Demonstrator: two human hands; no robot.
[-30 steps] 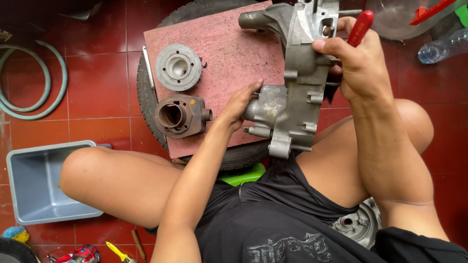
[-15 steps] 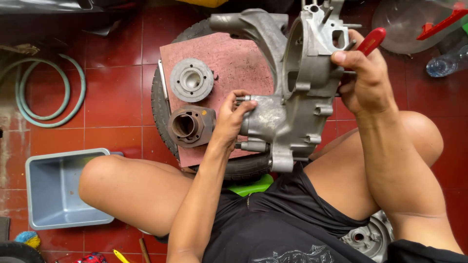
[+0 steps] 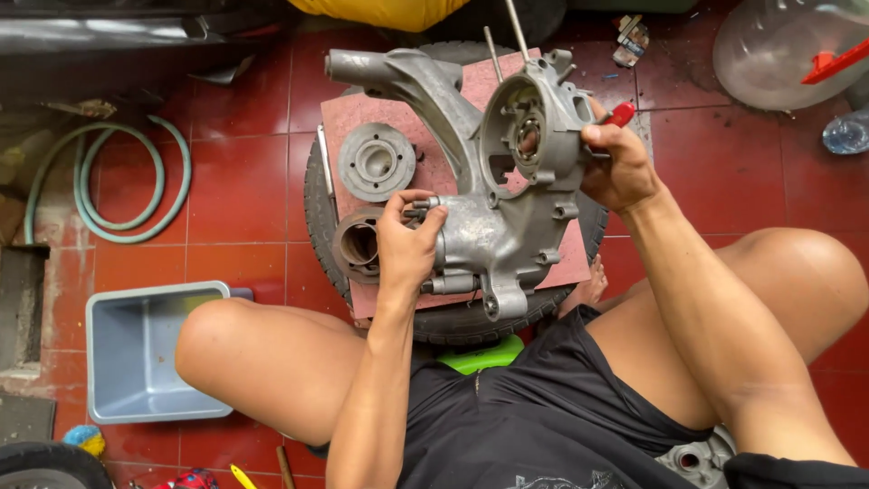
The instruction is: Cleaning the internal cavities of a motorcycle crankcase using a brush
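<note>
A grey metal engine casing [image 3: 493, 186] stands tilted on a reddish board [image 3: 358, 122] that lies over a tyre [image 3: 317, 213]. My left hand [image 3: 407, 244] grips the casing's lower left side, near a protruding shaft. My right hand [image 3: 617, 163] presses against the casing's right edge and holds a red-handled tool [image 3: 621, 113]. Two thin rods stick up from the casing's top. A round flanged part [image 3: 376, 161] and a rusty cylinder [image 3: 358, 244] lie on the board to the left of the casing.
A grey plastic tub [image 3: 145, 349] sits on the red tile floor at the left. A coiled green hose [image 3: 118, 181] lies farther left. A clear plastic container [image 3: 787, 50] and a bottle [image 3: 846, 134] are at the top right. Another metal cover [image 3: 697, 457] lies by my right leg.
The casing has swung up from lying flat to a more upright tilt, showing its round opening. My left hand moved from its lower edge to grip its left side.
</note>
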